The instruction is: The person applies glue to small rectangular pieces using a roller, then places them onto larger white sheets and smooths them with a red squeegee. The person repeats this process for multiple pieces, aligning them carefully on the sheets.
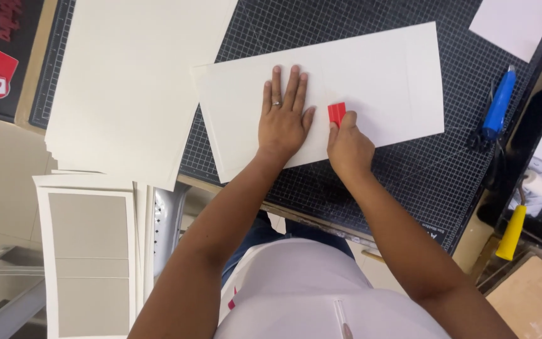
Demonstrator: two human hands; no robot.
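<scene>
Right hand [348,145] pinches red scraper [336,113] mid-sheet; left hand [283,119] flat, released, on white sheet [384,75], edges clear.

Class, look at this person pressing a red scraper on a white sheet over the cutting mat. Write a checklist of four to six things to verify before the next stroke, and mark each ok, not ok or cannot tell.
1. Left hand lies flat on the white sheet, holding it down: ok.
2. Right hand grips the red scraper: ok.
3. Scraper edge sits flush on the sheet: cannot tell.
4. Sheet lies wholly on the cutting mat: ok.
5. Left fingers are clear of the scraper: ok, though the thumb is close.
6. Blue tool lies off the sheet: ok.
</scene>
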